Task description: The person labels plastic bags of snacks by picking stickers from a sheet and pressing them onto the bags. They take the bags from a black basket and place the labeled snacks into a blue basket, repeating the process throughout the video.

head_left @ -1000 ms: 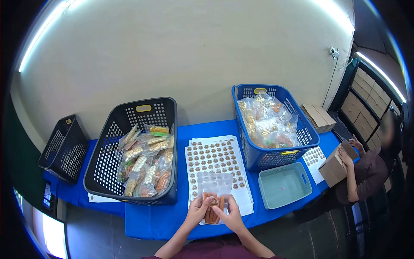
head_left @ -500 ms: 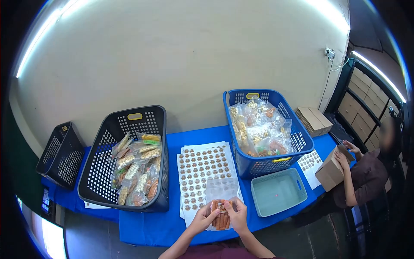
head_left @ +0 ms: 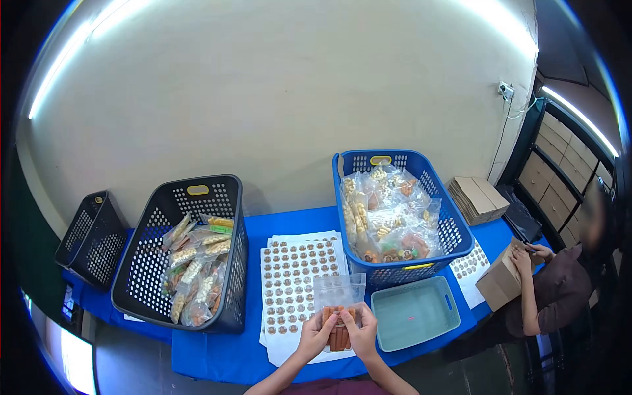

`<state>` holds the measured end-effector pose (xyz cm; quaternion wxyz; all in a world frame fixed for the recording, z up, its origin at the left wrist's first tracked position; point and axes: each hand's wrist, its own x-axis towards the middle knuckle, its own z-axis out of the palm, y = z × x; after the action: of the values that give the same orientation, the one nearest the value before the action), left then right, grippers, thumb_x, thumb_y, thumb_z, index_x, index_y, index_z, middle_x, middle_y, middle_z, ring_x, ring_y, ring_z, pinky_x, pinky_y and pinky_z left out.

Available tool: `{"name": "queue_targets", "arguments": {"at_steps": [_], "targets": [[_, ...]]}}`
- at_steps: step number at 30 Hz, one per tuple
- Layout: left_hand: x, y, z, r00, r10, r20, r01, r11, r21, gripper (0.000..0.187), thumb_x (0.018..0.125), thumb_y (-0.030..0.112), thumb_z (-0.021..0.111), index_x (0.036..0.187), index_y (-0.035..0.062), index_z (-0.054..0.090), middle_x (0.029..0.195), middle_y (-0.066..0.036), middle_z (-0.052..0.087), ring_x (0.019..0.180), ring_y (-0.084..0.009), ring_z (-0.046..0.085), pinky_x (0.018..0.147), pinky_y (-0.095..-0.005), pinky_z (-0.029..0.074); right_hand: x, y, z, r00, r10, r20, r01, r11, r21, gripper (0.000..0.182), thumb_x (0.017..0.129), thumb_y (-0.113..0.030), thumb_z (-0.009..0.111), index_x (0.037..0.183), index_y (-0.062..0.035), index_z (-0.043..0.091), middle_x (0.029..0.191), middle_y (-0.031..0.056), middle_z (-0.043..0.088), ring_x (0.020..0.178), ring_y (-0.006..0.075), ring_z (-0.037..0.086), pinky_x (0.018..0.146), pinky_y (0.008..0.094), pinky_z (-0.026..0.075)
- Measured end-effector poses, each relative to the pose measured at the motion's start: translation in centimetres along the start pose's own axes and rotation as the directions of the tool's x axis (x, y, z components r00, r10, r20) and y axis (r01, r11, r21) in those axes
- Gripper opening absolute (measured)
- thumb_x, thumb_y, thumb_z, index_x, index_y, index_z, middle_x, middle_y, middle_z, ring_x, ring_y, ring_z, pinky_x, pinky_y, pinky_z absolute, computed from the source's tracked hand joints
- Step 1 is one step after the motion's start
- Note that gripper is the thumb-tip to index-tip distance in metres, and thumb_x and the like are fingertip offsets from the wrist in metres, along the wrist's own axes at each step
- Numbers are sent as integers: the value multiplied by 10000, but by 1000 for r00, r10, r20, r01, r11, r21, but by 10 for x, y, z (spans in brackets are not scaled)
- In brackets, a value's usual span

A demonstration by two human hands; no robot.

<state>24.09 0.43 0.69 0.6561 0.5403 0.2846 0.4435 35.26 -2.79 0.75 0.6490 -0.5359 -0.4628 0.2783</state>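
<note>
A clear zip bag of orange-brown sticks (head_left: 339, 341) is held upright in front of me, its top flap empty of sticks. My left hand (head_left: 316, 339) grips the bag's left side and my right hand (head_left: 363, 332) its right side. Both thumbs press on the front, almost meeting and covering most of the label there. Behind the bag lie sheets of round brown stickers (head_left: 289, 280), with gaps where stickers are off the lower right part.
Left are a large black basket (head_left: 125, 293) of filled snack bags and a smaller black basket (head_left: 84, 249). Behind right is a blue basket (head_left: 368, 271) of bags; before it, a pale green tray (head_left: 416, 319). Far right, a co-worker (head_left: 550, 289) handles a cardboard box (head_left: 500, 283) near flattened cartons (head_left: 478, 199).
My thumbs have come closer together over the label on the bag. The whole view has shifted slightly. The co-worker's hands have moved at the top of the box.
</note>
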Motion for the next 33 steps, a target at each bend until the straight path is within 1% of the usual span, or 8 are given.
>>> {"name": "queue_targets", "arguments": {"at_steps": [4, 7, 8, 15, 20, 23, 29, 33], "targets": [[13, -9, 10, 999, -8, 41, 6, 999, 40, 305, 894, 202, 431, 1119, -3, 462, 905, -54, 563, 765, -67, 534, 672, -205, 440, 14, 13, -19, 991, 134, 4, -131, 965, 228, 201, 826, -184, 550, 781, 11, 550, 733, 36, 505, 700, 87, 474, 643, 237, 386], [20, -3, 19, 990, -126, 67, 129, 990, -49, 311, 896, 206, 434, 1118, -11, 454, 950, -50, 557, 823, -67, 517, 712, -200, 422, 32, -7, -40, 987, 99, 124, -133, 942, 309, 233, 833, -229, 542, 856, 2, 543, 783, 36, 517, 746, 78, 481, 679, 229, 390], [25, -5, 23, 995, -71, 69, 73, 997, -31, 322, 891, 197, 446, 1134, -14, 439, 970, -53, 551, 842, -71, 517, 725, -201, 421, 34, 8, -50, 981, 58, 186, -86, 985, 147, 229, 803, -201, 580, 913, -6, 531, 826, 46, 531, 779, 88, 495, 704, 234, 395], [44, -20, 55, 998, -49, 28, 51, 993, -108, 323, 879, 169, 470, 1142, -16, 441, 979, -51, 547, 852, -70, 520, 738, -204, 425, 42, 11, -75, 980, 62, 192, -71, 997, 41, 208, 781, -110, 599, 938, 8, 532, 877, 29, 548, 808, 78, 505, 724, 219, 409], [47, -26, 65, 982, -190, 9, 190, 981, -44, 312, 882, 173, 463, 1137, -6, 455, 991, -49, 546, 875, -71, 519, 743, -191, 418, 46, 14, -89, 977, 142, 160, -168, 973, 159, 173, 777, -113, 596, 900, 0, 552, 831, 47, 544, 790, 106, 512, 721, 237, 399], [50, -31, 68, 989, -147, 21, 148, 988, -50, 329, 880, 185, 469, 1154, 5, 443, 911, -19, 545, 803, -47, 509, 692, -173, 412, 51, 5, -100, 934, 244, 260, -325, 881, 344, 169, 794, -121, 583, 917, -9, 551, 878, 38, 546, 820, 81, 499, 729, 218, 395], [47, -22, 94, 996, -70, 48, 69, 997, 15, 390, 857, 177, 512, 1193, 16, 397, 894, 0, 542, 801, -26, 492, 666, -165, 399, 51, 18, -118, 939, 211, 270, -278, 930, 241, 188, 811, -135, 573, 931, 7, 549, 840, 20, 560, 781, 61, 507, 692, 205, 409], [46, -33, 92, 963, -255, 81, 256, 967, 2, 397, 850, 168, 522, 1196, 23, 395, 971, -18, 545, 841, -41, 510, 665, -176, 417, 50, 21, -125, 951, 208, 227, -261, 937, 233, 187, 813, -142, 574, 918, 11, 550, 817, 18, 566, 755, 61, 510, 669, 205, 414]]}}
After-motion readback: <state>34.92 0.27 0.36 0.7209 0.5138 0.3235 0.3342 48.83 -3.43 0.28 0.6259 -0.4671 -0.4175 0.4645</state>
